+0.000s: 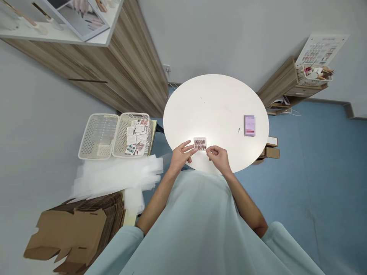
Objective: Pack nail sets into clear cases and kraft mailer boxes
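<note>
A small clear tray of press-on nails (pixel 200 141) lies near the front edge of the round white table (pixel 215 103), with brownish nails in two rows. My left hand (pixel 181 156) is at its left side, fingers spread apart and the thumb touching the tray's lower left corner. At the lower right corner is my right hand (pixel 218 157), its thumb and fingertips pinched together against or just beside the tray's edge. What sits in that pinch, if anything, is too small to make out.
A purple box (pixel 249 126) lies at the table's right. Left of the table are an open white basket (pixel 116 141) with nail cards (pixel 136 135), white translucent sleeves (pixel 120 173) and flat cardboard boxes (pixel 69 233). Wooden cabinets (pixel 137 57) stand behind left.
</note>
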{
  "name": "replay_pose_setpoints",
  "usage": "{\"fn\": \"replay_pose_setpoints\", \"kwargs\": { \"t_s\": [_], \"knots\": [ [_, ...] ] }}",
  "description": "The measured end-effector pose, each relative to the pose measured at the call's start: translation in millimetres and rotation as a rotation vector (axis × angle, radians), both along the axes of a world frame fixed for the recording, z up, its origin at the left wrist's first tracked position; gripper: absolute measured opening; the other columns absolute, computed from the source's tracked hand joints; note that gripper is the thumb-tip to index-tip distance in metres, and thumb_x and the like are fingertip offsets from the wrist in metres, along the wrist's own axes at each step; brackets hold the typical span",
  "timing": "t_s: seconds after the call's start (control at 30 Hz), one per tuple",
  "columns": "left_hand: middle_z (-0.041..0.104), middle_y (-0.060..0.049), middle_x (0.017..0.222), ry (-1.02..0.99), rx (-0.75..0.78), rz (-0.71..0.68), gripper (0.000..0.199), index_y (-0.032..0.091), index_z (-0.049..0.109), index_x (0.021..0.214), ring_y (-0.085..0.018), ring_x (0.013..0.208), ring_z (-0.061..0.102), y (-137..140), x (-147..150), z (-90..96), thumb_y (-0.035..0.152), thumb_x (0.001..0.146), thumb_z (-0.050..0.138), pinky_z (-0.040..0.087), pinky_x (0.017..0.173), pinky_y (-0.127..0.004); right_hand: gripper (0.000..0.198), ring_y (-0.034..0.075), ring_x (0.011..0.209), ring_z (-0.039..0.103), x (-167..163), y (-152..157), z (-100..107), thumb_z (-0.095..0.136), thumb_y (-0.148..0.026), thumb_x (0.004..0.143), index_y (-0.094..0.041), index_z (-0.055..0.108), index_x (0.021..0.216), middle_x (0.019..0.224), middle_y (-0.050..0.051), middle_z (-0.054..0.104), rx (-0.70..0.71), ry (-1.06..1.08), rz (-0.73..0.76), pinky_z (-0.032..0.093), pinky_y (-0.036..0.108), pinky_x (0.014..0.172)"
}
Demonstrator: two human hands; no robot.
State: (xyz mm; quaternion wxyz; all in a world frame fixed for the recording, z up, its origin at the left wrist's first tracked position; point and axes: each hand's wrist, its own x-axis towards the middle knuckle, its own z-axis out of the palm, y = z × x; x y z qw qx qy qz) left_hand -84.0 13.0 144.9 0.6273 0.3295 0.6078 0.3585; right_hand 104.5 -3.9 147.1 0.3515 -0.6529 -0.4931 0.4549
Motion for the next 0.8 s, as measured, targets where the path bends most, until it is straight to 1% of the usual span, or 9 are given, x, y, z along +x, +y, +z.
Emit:
{"fn": "replay_pose_setpoints", "kwargs": {
  "t_s": [0.1, 0.17, 0.3, 0.43, 0.53, 0.57, 0.63, 0.73, 0.8],
  "knots": [
    [0.073, -0.022, 0.133, 0.004, 0.014, 0.032, 0.083, 0.015, 0.067, 0.141, -0.004, 0.045, 0.049, -1.1, -6.6, -0.4, 0.048, 0.070, 0.095, 0.047, 0.050, -0.027, 0.025, 0.015, 0.055, 0.055, 11.3, 7.7, -3.6, 0.071, -0.046, 0.076, -0.021, 0.071, 0.078, 0.063, 0.000, 0.062, -0.179, 0.224, -0.028, 0.042, 0.029, 0.055],
    [0.078, -0.019, 0.122, 0.010, 0.023, 0.028, 0.082, 0.014, 0.069, 0.139, -0.005, 0.045, 0.048, -1.7, -8.7, -0.7, 0.051, 0.070, 0.094, 0.046, 0.049, -0.027, 0.027, 0.014, 0.054, 0.053, 13.8, 10.4, -4.2, 0.074, -0.047, 0.073, -0.020, 0.071, 0.076, 0.062, 0.000, 0.060, -0.235, 0.308, -0.028, 0.037, 0.027, 0.051],
    [0.082, -0.014, 0.101, 0.029, 0.028, 0.021, 0.081, 0.013, 0.071, 0.135, -0.007, 0.045, 0.047, -1.6, -8.4, 0.1, 0.053, 0.068, 0.094, 0.044, 0.049, -0.027, 0.028, 0.012, 0.054, 0.053, 9.0, 9.9, -4.9, 0.076, -0.047, 0.072, -0.020, 0.071, 0.075, 0.061, -0.001, 0.059, -0.258, 0.371, -0.023, 0.034, 0.026, 0.050],
    [0.082, -0.011, 0.094, 0.047, 0.014, 0.038, 0.081, 0.011, 0.073, 0.132, -0.007, 0.045, 0.045, -0.1, -9.6, 5.7, 0.054, 0.066, 0.095, 0.042, 0.048, -0.027, 0.030, 0.014, 0.057, 0.057, 7.6, 9.1, -6.1, 0.075, -0.049, 0.077, -0.019, 0.073, 0.080, 0.070, 0.002, 0.066, -0.246, 0.334, 0.019, 0.038, 0.027, 0.051],
    [0.082, -0.010, 0.095, 0.075, -0.007, 0.054, 0.080, 0.012, 0.073, 0.131, -0.006, 0.045, 0.043, 0.2, -13.2, 9.9, 0.054, 0.066, 0.094, 0.041, 0.047, -0.026, 0.040, 0.019, 0.073, 0.067, 11.2, 11.8, -4.7, 0.076, -0.054, 0.083, -0.021, 0.076, 0.106, 0.097, 0.007, 0.076, -0.098, 0.153, 0.073, 0.050, 0.031, 0.061],
    [0.082, -0.010, 0.095, 0.087, -0.015, 0.056, 0.080, 0.012, 0.073, 0.132, -0.005, 0.045, 0.042, 0.0, -14.7, 10.5, 0.054, 0.066, 0.093, 0.040, 0.047, -0.025, 0.046, 0.021, 0.083, 0.070, 11.8, 13.7, -4.2, 0.077, -0.054, 0.084, -0.023, 0.073, 0.118, 0.111, 0.009, 0.076, -0.007, 0.067, 0.103, 0.054, 0.033, 0.067],
    [0.082, -0.011, 0.097, 0.109, -0.034, 0.055, 0.079, 0.012, 0.073, 0.132, -0.005, 0.046, 0.042, -0.8, -17.9, 10.1, 0.053, 0.066, 0.092, 0.040, 0.046, -0.025, 0.062, 0.028, 0.109, 0.069, 10.1, 18.9, -4.4, 0.081, -0.051, 0.085, -0.027, 0.063, 0.140, 0.138, 0.011, 0.069, 0.191, -0.099, 0.216, 0.059, 0.041, 0.083],
    [0.082, -0.011, 0.097, 0.135, -0.079, 0.059, 0.077, 0.012, 0.074, 0.129, -0.006, 0.048, 0.044, -2.6, -24.1, 5.9, 0.051, 0.065, 0.092, 0.039, 0.045, -0.024, 0.074, 0.034, 0.138, 0.056, -0.4, 28.8, -9.1, 0.081, -0.039, 0.089, -0.027, 0.049, 0.155, 0.152, 0.013, 0.059, 0.383, -0.287, 0.480, 0.052, 0.053, 0.109],
    [0.082, -0.011, 0.097, 0.152, -0.101, 0.062, 0.074, 0.013, 0.075, 0.127, -0.007, 0.049, 0.046, -4.2, -30.0, 1.6, 0.049, 0.065, 0.092, 0.040, 0.046, -0.024, 0.074, 0.035, 0.143, 0.051, -10.3, 35.2, -15.2, 0.077, -0.031, 0.092, -0.025, 0.045, 0.159, 0.152, 0.014, 0.060, 0.431, -0.370, 0.622, 0.046, 0.056, 0.115]
  ]
}}
